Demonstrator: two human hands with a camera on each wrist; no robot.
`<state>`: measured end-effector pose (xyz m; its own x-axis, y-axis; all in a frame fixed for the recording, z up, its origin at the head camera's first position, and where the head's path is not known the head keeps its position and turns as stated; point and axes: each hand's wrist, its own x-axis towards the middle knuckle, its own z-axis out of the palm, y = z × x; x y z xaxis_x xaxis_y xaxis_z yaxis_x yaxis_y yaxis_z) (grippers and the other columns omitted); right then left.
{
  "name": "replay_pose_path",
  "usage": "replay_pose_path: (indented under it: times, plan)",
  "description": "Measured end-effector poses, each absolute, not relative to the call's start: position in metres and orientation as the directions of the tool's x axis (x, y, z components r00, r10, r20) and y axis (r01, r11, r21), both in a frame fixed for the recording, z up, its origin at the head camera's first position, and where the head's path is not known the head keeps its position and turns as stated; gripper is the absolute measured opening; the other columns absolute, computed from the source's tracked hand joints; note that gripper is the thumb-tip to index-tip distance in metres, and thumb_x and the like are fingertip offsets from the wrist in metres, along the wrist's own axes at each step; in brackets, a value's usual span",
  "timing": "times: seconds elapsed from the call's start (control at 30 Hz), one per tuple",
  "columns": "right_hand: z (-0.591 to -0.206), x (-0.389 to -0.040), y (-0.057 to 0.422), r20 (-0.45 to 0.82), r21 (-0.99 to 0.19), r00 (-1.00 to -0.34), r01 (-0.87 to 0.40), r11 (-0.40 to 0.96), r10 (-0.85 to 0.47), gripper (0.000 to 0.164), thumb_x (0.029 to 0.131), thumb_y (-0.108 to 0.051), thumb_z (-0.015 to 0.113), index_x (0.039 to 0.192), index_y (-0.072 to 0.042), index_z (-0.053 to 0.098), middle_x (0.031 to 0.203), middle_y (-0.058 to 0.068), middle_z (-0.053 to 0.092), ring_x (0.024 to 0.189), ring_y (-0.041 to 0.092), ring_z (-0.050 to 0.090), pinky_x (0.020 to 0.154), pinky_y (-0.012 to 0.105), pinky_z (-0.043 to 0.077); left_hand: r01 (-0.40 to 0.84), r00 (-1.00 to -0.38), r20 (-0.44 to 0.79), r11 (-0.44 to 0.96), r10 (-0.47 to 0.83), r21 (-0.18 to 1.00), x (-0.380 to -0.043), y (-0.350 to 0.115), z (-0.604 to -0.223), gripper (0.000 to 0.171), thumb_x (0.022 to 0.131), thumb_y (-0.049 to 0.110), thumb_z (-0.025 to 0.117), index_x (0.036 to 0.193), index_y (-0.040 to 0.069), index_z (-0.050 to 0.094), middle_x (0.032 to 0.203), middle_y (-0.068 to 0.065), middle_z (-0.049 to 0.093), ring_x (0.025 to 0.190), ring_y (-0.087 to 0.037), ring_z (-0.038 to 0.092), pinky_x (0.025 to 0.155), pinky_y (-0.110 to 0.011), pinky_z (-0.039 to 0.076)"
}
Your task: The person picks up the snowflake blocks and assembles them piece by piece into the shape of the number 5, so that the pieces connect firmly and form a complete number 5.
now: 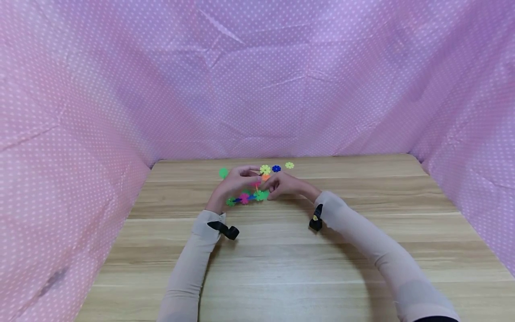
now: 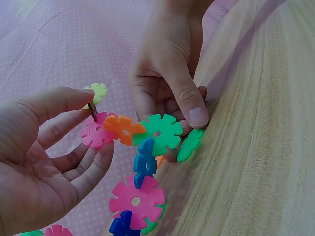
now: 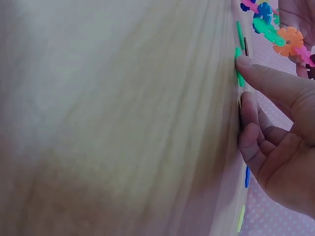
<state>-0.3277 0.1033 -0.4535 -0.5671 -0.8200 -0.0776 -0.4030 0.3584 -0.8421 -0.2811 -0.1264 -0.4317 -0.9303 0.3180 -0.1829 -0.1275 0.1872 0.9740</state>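
My left hand (image 1: pixel 235 181) pinches a dark brown flower-shaped plastic disc (image 2: pixel 92 111) between thumb and finger, at one end of a chain of interlocked notched discs. After it come a pink disc (image 2: pixel 90 132), an orange disc (image 2: pixel 123 131), a green disc (image 2: pixel 165 132), a blue disc (image 2: pixel 144 164), another pink disc (image 2: pixel 148 197) and a dark blue disc (image 2: pixel 125 226). Right of the chain, my right hand (image 1: pixel 283 184) reaches down to the wooden table. Its thumb lies over the edge of a loose green disc (image 3: pixel 239 73), the other fingers curled beside it.
Behind the hands lie a yellow disc (image 1: pixel 265 169), a dark blue disc (image 1: pixel 276 168) and a pale yellow disc (image 1: pixel 289 165). A green disc (image 1: pixel 223 172) is beyond the left hand. Pink dotted cloth (image 1: pixel 257 98) surrounds the wooden table (image 1: pixel 273 268) at its back and sides.
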Motion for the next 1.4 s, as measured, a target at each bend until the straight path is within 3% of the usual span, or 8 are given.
replay_pose_path:
  times: [0.27,0.6,0.8,0.97,1.17,1.4]
  plan:
    - [-0.452,-0.335,0.105,-0.139,-0.812,-0.591,-0.392,0.433,-0.794,0.03,0.083,0.001,0.081,0.111,0.004,0.073,0.087,0.011,0.064,0.077,0.011,0.054,0.068,0.018,0.047,-0.138,-0.927,-0.194,0.188,0.32,0.972,-0.286,-0.127,-0.432,0.044,0.096,0.02,0.073,0.137,0.013,0.062,0.127,-0.014,0.063,0.111,-0.025,0.063,0.104,-0.053,0.054]
    - [-0.444,-0.338,0.124,-0.178,-0.831,-0.611,-0.326,0.45,-0.771,0.027,0.08,0.006,0.08,0.103,0.007,0.064,0.098,0.012,0.065,0.087,0.015,0.06,0.079,0.023,0.054,-0.09,-0.932,-0.149,0.186,0.332,0.978,-0.29,-0.123,-0.435,0.041,0.099,0.018,0.068,0.138,0.01,0.06,0.134,-0.015,0.064,0.121,-0.028,0.064,0.103,-0.051,0.055]
    - [-0.448,-0.337,0.138,-0.175,-0.868,-0.658,-0.247,0.43,-0.732,0.021,0.083,0.004,0.077,0.099,0.004,0.064,0.089,0.007,0.065,0.078,0.013,0.056,0.068,0.021,0.05,-0.112,-0.933,-0.161,0.165,0.323,0.98,-0.293,-0.115,-0.435,0.043,0.099,0.019,0.068,0.14,0.012,0.059,0.136,-0.015,0.063,0.12,-0.035,0.065,0.099,-0.052,0.057]
    - [-0.453,-0.338,0.15,-0.161,-0.885,-0.703,-0.207,0.416,-0.692,0.02,0.087,0.001,0.076,0.105,0.001,0.067,0.089,0.007,0.067,0.076,0.014,0.058,0.065,0.023,0.051,-0.133,-0.932,-0.171,0.137,0.32,0.982,-0.296,-0.108,-0.436,0.043,0.098,0.019,0.07,0.139,0.014,0.06,0.134,-0.015,0.063,0.123,-0.038,0.063,0.099,-0.049,0.058]
    - [-0.449,-0.336,0.164,-0.128,-0.895,-0.794,-0.166,0.414,-0.594,0.028,0.091,-0.005,0.073,0.119,-0.005,0.07,0.105,0.01,0.07,0.093,0.022,0.065,0.079,0.032,0.058,-0.139,-0.934,-0.177,0.142,0.311,0.98,-0.298,-0.101,-0.437,0.043,0.096,0.02,0.072,0.138,0.016,0.061,0.131,-0.014,0.065,0.119,-0.038,0.065,0.088,-0.038,0.063]
    - [-0.436,-0.33,0.169,0.015,-0.948,-0.861,-0.174,0.267,-0.508,0.034,0.09,-0.004,0.074,0.12,0.01,0.064,0.098,0.008,0.07,0.088,0.015,0.067,0.085,0.041,0.06,-0.041,-0.947,-0.097,0.182,0.307,0.982,-0.297,-0.094,-0.44,0.044,0.095,0.02,0.073,0.138,0.014,0.062,0.129,-0.013,0.067,0.11,-0.024,0.068,0.089,-0.037,0.062]
